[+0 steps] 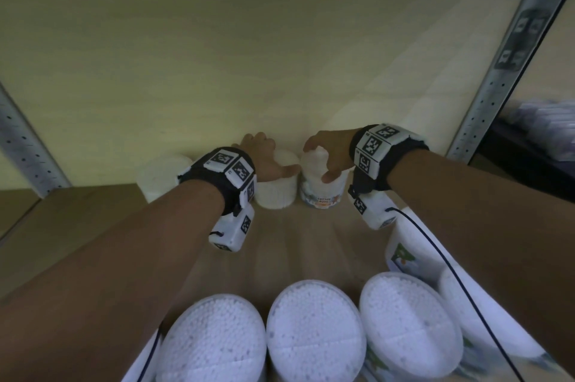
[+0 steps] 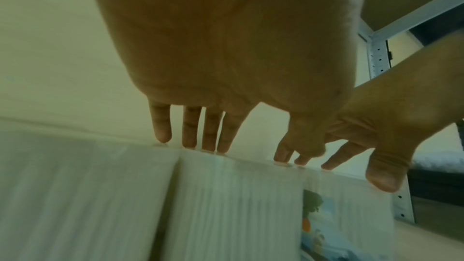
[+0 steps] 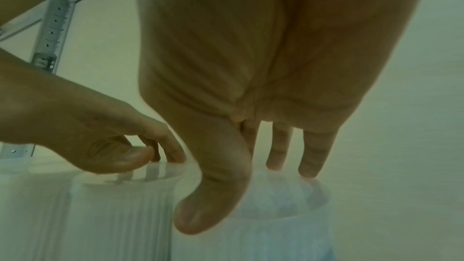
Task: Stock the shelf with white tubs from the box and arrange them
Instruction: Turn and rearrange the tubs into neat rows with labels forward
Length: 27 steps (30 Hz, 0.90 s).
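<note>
Three white tubs stand in a row at the back of the wooden shelf [image 1: 93,226], against the wall. My left hand [image 1: 267,157] grips the middle tub [image 1: 273,195] from above, fingertips on the lid's far rim and thumb across the top. My right hand [image 1: 320,160] grips the right tub [image 1: 323,198], which shows a "cotton buds" label, with the thumb on its front. In the left wrist view my left hand [image 2: 241,146] touches the middle tub [image 2: 238,205]. In the right wrist view my right hand [image 3: 248,190] straddles the right tub [image 3: 276,225]. The left tub [image 1: 161,176] stands untouched.
Several more white tubs [image 1: 314,328] fill the near edge of the view below my arms, their lids facing up. Perforated metal uprights stand at the left [image 1: 21,148] and right [image 1: 497,70]. Bare board lies between the front tubs and the back row.
</note>
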Available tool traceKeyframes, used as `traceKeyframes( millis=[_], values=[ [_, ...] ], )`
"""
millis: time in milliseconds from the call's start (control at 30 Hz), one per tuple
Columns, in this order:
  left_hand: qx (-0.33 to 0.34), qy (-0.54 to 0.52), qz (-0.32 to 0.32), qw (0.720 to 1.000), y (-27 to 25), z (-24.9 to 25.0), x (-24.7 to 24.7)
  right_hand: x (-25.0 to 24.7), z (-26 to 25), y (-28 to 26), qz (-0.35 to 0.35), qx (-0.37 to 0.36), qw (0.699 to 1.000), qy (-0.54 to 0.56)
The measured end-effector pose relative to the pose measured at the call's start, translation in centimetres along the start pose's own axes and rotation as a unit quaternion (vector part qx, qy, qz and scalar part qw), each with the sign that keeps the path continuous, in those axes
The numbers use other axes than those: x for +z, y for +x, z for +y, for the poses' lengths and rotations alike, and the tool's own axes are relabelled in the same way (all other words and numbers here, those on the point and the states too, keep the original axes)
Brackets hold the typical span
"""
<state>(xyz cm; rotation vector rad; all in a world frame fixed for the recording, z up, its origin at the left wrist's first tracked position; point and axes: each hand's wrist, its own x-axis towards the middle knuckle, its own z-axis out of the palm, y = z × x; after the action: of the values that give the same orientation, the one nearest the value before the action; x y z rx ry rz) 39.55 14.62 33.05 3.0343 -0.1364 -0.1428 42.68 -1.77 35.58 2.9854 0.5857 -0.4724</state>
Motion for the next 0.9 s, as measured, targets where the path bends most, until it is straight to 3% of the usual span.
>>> traceKeyframes(
  millis=[133,433,500,733,900],
  values=[
    [0.01,0.014,-0.015,1.0,-0.2,0.2,-0.1,0.1,0.4,0.3,0.006,-0.004,1.0,-0.012],
    [0.035,0.044,-0.123,0.991,-0.3,1.2,-2.6,0.2,0.7,-0.2,0.006,-0.018,1.0,-0.001],
    [0.035,0.027,-0.116,0.992,-0.4,1.1,-2.5,0.2,0.6,-0.2,0.011,-0.018,1.0,-0.001],
    [-0.023,0.04,0.001,0.999,-0.7,1.0,-1.3,0.2,0.3,-0.5,0.007,-0.012,1.0,-0.008],
    [-0.029,0.027,-0.02,0.999,-0.6,1.4,-1.0,0.1,0.1,-0.6,0.009,-0.013,1.0,-0.014]
  ],
)
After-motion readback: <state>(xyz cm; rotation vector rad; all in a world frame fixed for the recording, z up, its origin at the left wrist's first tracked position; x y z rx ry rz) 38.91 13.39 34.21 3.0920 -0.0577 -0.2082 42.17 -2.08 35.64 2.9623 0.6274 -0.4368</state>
